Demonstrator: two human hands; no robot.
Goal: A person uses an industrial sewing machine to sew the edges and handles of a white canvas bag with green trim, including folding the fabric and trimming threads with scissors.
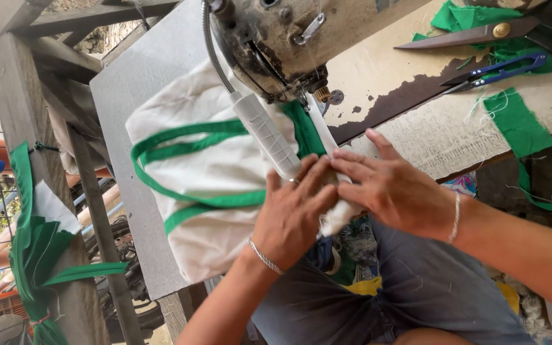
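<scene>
Both hands press flat, fingers spread, on a white cloth bag [206,185] with green straps [186,142]. The left hand [292,214] sits at 6 o'clock of the sewing machine head [276,45], the right hand [391,188] at its 4 o'clock. Scissors [480,32] lie on the surface [442,131] at 2 o'clock.

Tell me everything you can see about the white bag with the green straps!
The white bag looks like plain woven cloth, wrinkled and lying flat on the grey sewing table. Green strap loops across it as a handle, with another green band lower down. One edge sits under the sewing machine. The left hand and right hand press its near corner, which hangs off the table edge.
</scene>
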